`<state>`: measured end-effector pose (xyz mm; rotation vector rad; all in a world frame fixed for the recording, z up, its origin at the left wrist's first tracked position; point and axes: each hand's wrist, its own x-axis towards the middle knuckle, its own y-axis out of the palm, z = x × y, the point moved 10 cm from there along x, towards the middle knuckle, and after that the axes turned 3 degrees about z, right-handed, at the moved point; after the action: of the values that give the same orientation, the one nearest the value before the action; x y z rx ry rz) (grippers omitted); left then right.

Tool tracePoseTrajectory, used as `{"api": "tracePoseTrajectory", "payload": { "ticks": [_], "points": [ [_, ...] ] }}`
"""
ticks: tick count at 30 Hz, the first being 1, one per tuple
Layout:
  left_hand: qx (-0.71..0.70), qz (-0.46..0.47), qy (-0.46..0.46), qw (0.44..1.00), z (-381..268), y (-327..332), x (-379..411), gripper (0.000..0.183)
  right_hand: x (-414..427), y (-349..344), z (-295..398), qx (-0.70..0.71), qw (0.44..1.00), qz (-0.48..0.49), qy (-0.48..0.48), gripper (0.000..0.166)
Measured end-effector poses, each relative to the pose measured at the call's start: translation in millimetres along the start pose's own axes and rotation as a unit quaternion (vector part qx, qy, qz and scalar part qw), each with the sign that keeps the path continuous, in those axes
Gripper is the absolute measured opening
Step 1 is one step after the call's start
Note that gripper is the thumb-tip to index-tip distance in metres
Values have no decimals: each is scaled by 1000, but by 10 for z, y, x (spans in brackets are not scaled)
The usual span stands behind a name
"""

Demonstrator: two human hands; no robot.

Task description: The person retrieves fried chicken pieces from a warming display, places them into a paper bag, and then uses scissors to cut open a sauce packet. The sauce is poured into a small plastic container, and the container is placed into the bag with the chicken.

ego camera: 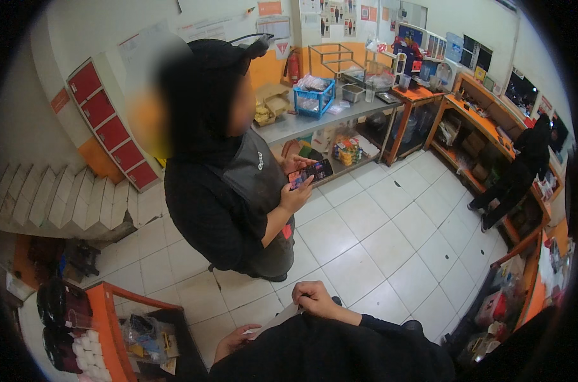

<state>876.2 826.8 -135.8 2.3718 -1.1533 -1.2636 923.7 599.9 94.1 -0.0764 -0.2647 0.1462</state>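
Note:
Low in the view, my left hand [234,341] has its fingers on one end of a white sheet, perhaps paper or plastic [279,321]. At the sheet's other end, my right hand [312,297] is closed on it, with the fingers curled. The sheet runs slanting between the two hands in front of my black clothing, which hides part of it. Facing me across a short gap, a co-worker in black with a grey apron [253,167] holds a smartphone [310,175] in both hands and touches its lit screen.
Behind the co-worker, a steel table [355,119] bears a blue plastic basket [315,98] and an opened cardboard box [272,105]. Another person in black [523,167] stands at orange shelving on the right. An orange-framed shelf [145,298] stands at lower left, and tiled stairs [64,200] lie beyond.

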Motion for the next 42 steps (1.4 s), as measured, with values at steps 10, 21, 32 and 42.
{"api": "tracePoseTrajectory", "payload": {
  "ticks": [10,21,32,42],
  "points": [
    [178,18,-56,982,357,-464,407,31,-112,-171,-10,44,998,-32,32,5],
    [324,71,17,943,-647,472,568,41,-319,-319,-271,52,987,-106,104,7],
    [322,219,51,920,-800,1366,807,40,-937,-718,-720,33,938,-282,196,8],
    [313,67,147,936,-1666,1996,1340,30,-940,-1679,777,-244,878,-406,65,44]
  ]
}}
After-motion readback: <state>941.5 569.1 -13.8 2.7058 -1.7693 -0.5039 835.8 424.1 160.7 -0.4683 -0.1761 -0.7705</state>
